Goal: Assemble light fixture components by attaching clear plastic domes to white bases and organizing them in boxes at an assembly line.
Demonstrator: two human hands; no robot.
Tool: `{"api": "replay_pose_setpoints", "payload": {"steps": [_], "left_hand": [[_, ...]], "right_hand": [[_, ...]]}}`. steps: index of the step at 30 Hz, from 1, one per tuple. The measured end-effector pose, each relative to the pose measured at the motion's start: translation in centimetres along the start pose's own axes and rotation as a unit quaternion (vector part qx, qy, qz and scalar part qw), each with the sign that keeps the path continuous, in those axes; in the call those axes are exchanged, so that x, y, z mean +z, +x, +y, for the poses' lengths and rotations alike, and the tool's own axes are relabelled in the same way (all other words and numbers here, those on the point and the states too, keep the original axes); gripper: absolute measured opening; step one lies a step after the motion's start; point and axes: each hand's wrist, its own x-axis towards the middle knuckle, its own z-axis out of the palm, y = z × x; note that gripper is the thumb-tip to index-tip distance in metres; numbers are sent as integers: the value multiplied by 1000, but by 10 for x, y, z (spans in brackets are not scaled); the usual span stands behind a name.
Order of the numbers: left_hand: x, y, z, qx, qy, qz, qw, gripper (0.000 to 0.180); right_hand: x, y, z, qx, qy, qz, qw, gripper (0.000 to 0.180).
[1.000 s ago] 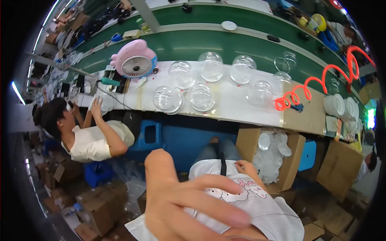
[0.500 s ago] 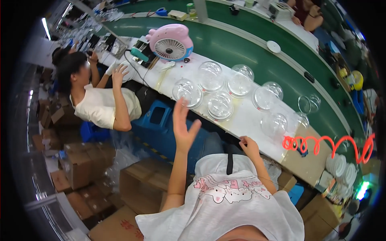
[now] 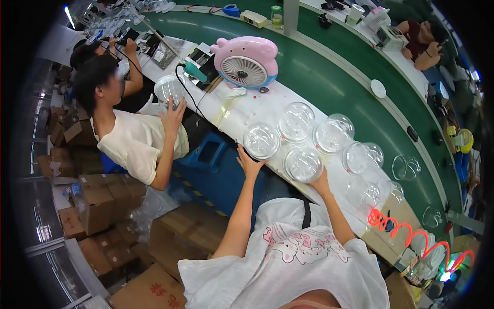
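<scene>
Clear round plastic domes with pale rims stand on the white workbench (image 3: pixel 234 116) before me. My left hand (image 3: pixel 250 164) is at the near edge of the leftmost dome (image 3: pixel 261 141), fingers and thumb curved around its rim. My right hand (image 3: pixel 320 181) touches the right side of the nearest dome (image 3: pixel 302 164); its fingertips are hidden by the dome. Behind these two, a further dome (image 3: pixel 296 122) stands with another clear dome (image 3: pixel 333 134) to its right.
A pink fan (image 3: pixel 246 62) stands farther back on the bench, near a green-handled tool (image 3: pixel 195 72). A green conveyor belt (image 3: pixel 329 85) runs behind. To my left sits a co-worker (image 3: pixel 136 131) holding a clear dome (image 3: pixel 170 88). A red coiled hose (image 3: pixel 409 234) hangs right; cardboard boxes (image 3: pixel 193 226) lie left.
My raised left hand has come down to the leftmost dome. My right hand has moved from the bench edge to the nearest dome. The co-worker now has a dome in hand.
</scene>
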Motion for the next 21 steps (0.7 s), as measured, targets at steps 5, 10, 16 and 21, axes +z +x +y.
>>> {"api": "replay_pose_setpoints", "payload": {"steps": [5,10,16,21], "left_hand": [[-7,14,-5,55,48,-78,994,124],[-5,19,-11,91,82,-78,989,120],[0,27,-12,102,100,-106,984,115],[0,53,-44,143,122,-31,982,103]], "right_hand": [[-6,2,-18,-31,-28,-24,999,73],[8,-4,-7,-72,-139,27,987,63],[8,4,-28,-37,-87,-11,996,65],[33,0,-9,-8,-62,-20,998,79]]}}
